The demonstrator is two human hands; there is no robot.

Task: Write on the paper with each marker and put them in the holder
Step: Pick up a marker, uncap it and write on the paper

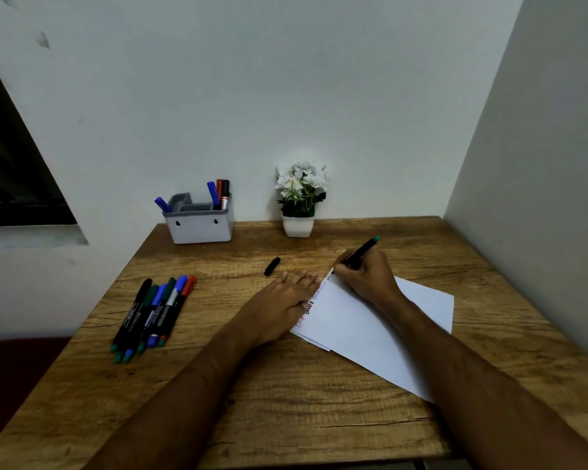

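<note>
The job looks partly done. The grey holder at the back of the bench already has markers in it: one blue marker sticks out on its left side, and three more stand together on its right side. A bunch of markers lies on the bench to the left, well apart from the holder, so these probably have yet to be used.

The paper lies under both hands and has a few small words along its near-left edge. The right hand has its fingers curled around a black marker with a green end, tip down on the paper's far corner. The left hand lies flat with straight fingers, pressing the paper's edge. A black cap lies just beyond the left hand.
</note>
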